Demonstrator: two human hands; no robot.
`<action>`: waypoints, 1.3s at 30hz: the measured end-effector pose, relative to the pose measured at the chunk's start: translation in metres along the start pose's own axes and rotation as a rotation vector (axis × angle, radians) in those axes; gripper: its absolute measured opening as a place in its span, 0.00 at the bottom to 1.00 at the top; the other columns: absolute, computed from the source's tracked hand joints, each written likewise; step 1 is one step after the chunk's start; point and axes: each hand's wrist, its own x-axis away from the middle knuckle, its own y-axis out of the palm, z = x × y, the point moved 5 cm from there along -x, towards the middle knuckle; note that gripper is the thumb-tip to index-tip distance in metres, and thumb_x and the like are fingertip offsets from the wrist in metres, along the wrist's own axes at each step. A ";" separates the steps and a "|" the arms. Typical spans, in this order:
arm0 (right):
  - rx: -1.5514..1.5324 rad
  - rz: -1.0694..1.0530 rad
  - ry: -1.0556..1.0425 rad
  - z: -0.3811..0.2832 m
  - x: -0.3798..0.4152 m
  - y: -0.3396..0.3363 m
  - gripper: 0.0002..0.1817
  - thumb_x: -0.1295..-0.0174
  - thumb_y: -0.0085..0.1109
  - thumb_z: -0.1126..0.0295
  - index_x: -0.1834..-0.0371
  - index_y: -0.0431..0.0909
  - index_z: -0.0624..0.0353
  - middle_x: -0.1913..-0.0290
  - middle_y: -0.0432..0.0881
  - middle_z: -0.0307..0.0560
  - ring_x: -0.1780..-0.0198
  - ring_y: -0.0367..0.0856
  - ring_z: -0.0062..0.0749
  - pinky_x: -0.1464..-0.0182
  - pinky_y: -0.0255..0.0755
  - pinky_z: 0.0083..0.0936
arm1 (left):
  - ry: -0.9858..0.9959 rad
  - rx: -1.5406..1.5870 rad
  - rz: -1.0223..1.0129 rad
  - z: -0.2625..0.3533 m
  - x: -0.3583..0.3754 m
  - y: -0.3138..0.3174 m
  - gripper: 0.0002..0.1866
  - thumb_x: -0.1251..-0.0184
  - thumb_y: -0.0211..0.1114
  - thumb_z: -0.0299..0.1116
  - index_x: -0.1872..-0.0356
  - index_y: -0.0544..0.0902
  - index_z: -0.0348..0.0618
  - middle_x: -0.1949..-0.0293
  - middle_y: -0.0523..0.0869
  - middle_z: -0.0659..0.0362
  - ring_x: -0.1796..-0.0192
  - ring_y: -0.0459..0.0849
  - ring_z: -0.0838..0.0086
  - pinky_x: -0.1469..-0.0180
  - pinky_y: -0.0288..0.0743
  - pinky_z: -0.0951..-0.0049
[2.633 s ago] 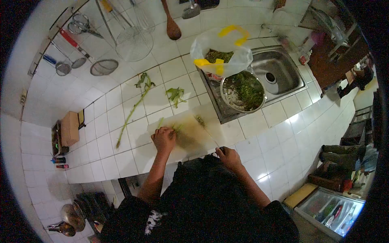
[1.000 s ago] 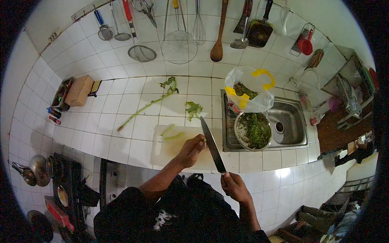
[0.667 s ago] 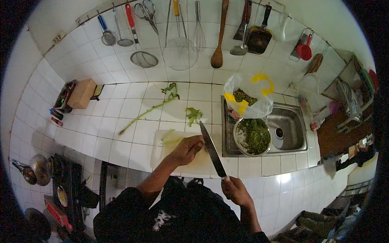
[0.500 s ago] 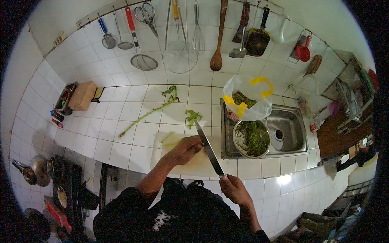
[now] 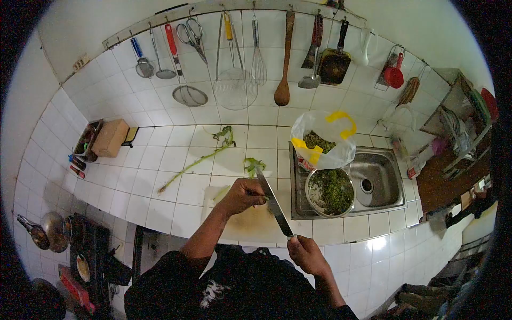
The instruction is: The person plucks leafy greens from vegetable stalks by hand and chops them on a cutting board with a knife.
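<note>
My right hand [image 5: 309, 256] is closed round the handle of a long kitchen knife [image 5: 274, 204], its blade slanting up and to the left over the cutting board [image 5: 240, 229]. Beside the blade is my left hand [image 5: 242, 196], fingers curled in over the board. A bit of green stalk shows at its fingertips; most of what it grips is hidden. A pale green stalk piece [image 5: 221, 193] lies on the board just left of that hand. Past the knife tip lies a green leaf [image 5: 255, 166]. Farther left, a long leafy stalk [image 5: 197, 162] rests on the tiles.
A bowl [image 5: 353, 200] of chopped greens stands at the left side of the steel sink [image 5: 392, 170]. Behind it is a plastic bag [image 5: 345, 144] with yellow handles, holding more greens. Utensils, including a wooden spoon [image 5: 282, 93], hang on the wall. A stove [image 5: 96, 250] is at lower left.
The view has tilted slightly upward, so the counter sits lower in the picture. My left hand has turned slightly near the blade; the knife stays in my right hand.
</note>
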 end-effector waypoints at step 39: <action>0.025 0.082 -0.051 -0.021 -0.011 0.024 0.24 0.26 0.39 0.50 0.73 0.67 0.58 0.79 0.65 0.33 0.76 0.59 0.17 0.73 0.57 0.19 | 0.021 -0.135 0.043 0.025 -0.009 -0.006 0.10 0.46 0.72 0.29 0.82 0.81 0.38 0.80 0.79 0.61 0.77 0.77 0.80 0.77 0.71 0.79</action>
